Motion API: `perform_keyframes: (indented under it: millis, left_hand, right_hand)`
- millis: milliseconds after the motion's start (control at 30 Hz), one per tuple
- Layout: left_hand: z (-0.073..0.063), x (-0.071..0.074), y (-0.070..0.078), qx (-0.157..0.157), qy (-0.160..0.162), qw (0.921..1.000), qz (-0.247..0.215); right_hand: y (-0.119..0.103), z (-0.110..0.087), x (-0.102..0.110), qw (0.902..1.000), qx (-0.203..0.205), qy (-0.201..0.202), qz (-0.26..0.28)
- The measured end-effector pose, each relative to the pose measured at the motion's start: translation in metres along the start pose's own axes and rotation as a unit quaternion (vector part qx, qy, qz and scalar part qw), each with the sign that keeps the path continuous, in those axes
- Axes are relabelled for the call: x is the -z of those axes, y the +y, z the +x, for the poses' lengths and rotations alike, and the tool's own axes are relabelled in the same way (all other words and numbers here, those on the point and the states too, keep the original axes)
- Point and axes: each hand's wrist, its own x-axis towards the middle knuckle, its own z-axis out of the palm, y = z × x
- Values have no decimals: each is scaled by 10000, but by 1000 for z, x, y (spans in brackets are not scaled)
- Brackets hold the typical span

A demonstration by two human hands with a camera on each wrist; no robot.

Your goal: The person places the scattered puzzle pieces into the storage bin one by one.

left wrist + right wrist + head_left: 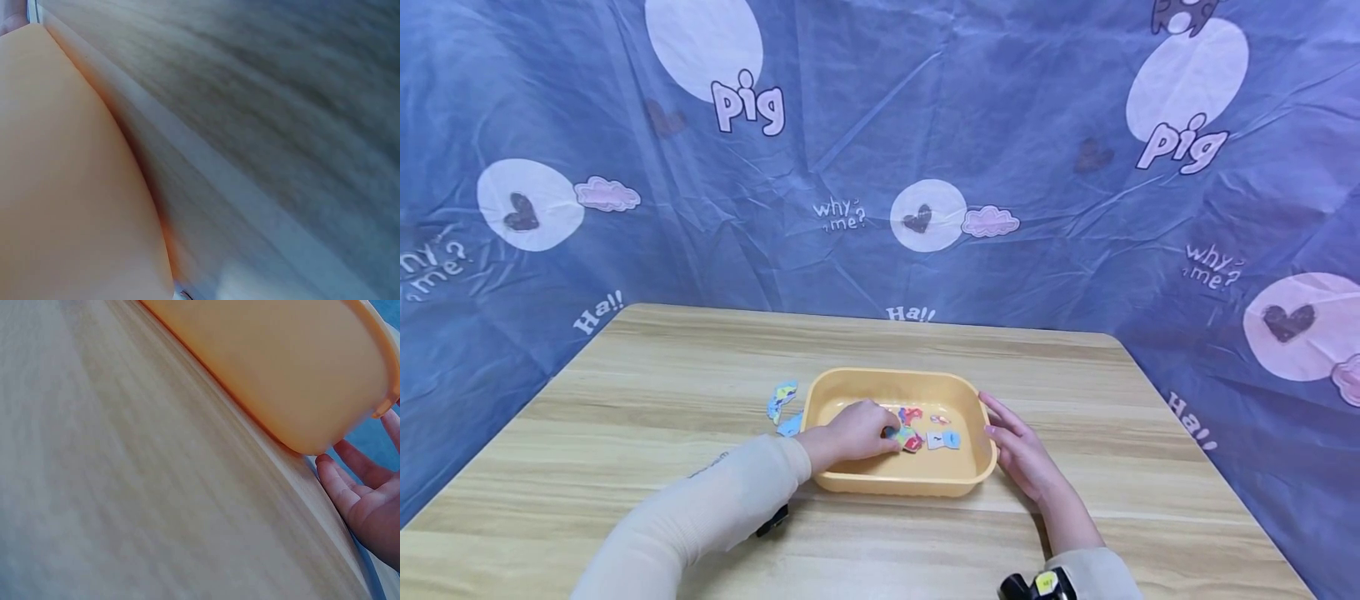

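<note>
A yellow plastic tub (898, 485) stands on the wooden table with several colourful jigsaw puzzle pieces inside. My left hand (859, 433) reaches over its left side, thumb and fingers curled to pinch a multicoloured puzzle piece (909, 439) near the tub's floor. To the right of that piece lie a blue-and-white piece (943, 440) and a small reddish piece (940, 419); another red piece (911, 413) is just behind. My right hand (1024, 454) touches the tub's right side with extended fingers. In the left wrist view the tub's wall (75, 175) hides most of the left hand.
Outside the tub, on its left, lie a blue-and-yellow puzzle piece (782, 400) and a blue piece (790, 425) partly hidden by the arm. The wooden tabletop (700, 358) ends at a blue printed cloth (865, 142) at the back and sides.
</note>
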Motion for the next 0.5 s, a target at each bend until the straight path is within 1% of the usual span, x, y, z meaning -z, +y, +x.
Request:
perform_keyframes:
  millis: [200, 400, 500]
  left_hand:
    - [0, -2, -1, -52, 36, 10000, 10]
    - [-1, -2, -3, -44, 139, 9997, -216]
    - [-2, 0, -4, 16, 291, 9986, -442]
  right_hand:
    - [-1, 0, -1, 10000, -54, 32, -13]
    - [1, 0, -1, 10000, -62, 57, -2]
    - [2, -1, -1, 9999, -77, 68, 22]
